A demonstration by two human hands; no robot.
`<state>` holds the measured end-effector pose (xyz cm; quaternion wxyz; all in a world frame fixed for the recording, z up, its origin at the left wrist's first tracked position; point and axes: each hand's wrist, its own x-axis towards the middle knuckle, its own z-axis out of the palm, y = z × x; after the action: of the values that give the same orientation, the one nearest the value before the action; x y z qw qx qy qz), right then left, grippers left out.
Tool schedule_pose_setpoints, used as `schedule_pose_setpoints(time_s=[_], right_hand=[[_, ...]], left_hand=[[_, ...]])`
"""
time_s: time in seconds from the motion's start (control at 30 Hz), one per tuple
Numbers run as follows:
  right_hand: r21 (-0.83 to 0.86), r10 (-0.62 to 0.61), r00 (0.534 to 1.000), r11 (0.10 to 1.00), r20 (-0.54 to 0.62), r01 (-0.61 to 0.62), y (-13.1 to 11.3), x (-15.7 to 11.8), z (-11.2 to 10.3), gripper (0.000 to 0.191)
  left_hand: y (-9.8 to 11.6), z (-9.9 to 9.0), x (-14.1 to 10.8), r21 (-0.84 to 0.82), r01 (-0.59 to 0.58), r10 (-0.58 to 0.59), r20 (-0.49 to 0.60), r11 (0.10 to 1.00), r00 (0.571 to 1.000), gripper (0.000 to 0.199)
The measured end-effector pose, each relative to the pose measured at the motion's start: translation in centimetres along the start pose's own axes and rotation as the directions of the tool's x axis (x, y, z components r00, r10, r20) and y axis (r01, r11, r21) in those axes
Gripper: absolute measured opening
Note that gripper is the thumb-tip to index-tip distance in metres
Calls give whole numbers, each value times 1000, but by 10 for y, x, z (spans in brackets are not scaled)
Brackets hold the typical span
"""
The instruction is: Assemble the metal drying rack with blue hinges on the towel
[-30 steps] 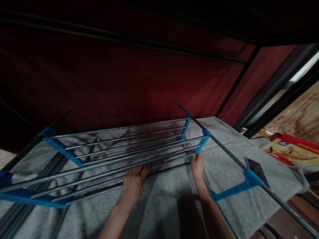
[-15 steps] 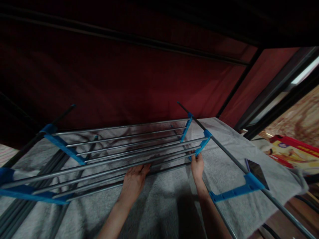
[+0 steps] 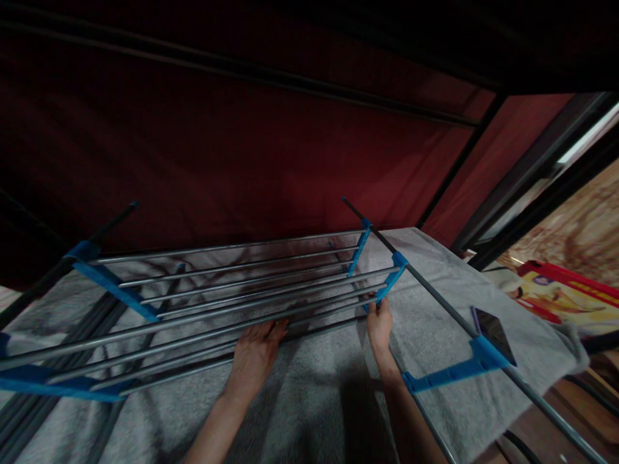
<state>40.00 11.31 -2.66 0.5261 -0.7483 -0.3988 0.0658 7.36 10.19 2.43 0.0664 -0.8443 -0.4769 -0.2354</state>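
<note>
A rack of grey metal rods (image 3: 213, 312) joined by blue plastic brackets lies across the grey cloth. Near its middle, my left hand (image 3: 255, 351) has its fingers curled over a front rod, fingertips partly hidden behind it. My right hand (image 3: 380, 327) pinches the lower end of the right blue bracket (image 3: 393, 277), where the rods meet it. Along the right side runs a long side pole (image 3: 435, 290) carrying the brackets. Nearer to me, another blue bracket (image 3: 459, 372) on that pole has no rods in its visible side. Large brackets (image 3: 62, 381) hold the rods' left ends.
Several loose dark grey tubes (image 3: 62, 361) lie under the rack at left. A phone (image 3: 493, 335) rests beside the right pole. Beyond the cloth (image 3: 309, 380) stands a red and yellow box (image 3: 565, 293). Dark red fabric (image 3: 271, 161) closes off the back.
The view has shifted slightly, so the rack and hands sit a little further left. Both hands keep the same places on the rack.
</note>
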Motion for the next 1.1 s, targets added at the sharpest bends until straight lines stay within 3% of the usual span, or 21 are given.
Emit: schedule_pose_setpoints(time_s=[0.63,0.83,1.1], right_hand=[[-120,-17,998,993,-67,9,5,-5,7,42],[-51,-45,998,998,-34,43,6,-7,4,41],[42,-30,998,999,61,28,7,-5,-8,40]], left_hand=[[1,4,-1,25,-14,13,42,1000,999,32],[-1,6,2,28,7,-8,21,1000,1000,30],[13,-11,1,-50,76,-68,143,996,987,31]])
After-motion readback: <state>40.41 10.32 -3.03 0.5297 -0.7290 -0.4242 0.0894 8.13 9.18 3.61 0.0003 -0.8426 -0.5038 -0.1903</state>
